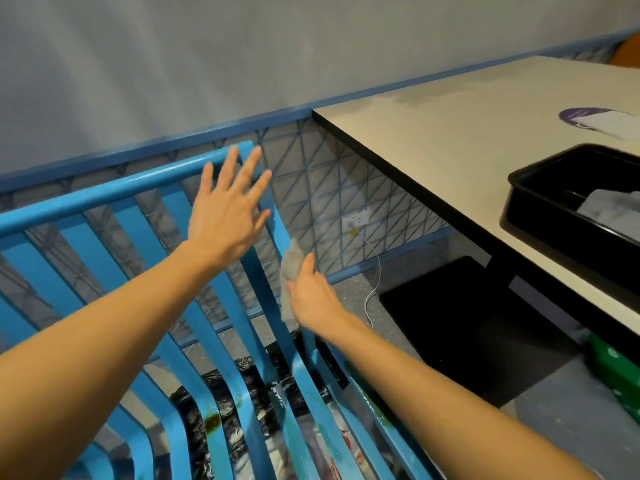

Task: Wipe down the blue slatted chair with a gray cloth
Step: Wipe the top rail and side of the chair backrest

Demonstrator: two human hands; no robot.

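One chair (104, 194), lower left to centre of frame: blue painted metal, a rounded top rail and curved flat slats. One brown stain (212, 422) on a seat slat.

Two hands. Left hand (225, 216), centre: fingers straight and spread apart before the top rail, holding nothing. Right hand (311, 296), centre: grips one gray cloth (291, 271), crumpled and soft, against the right edge of the chair back; thumb lies on the cloth, other fingers hidden.

One bench (450, 133), right: smooth cream top, dark edge. On it one black tray (536, 216), glossy and rectangular, containing a pale crumpled item (609, 206).
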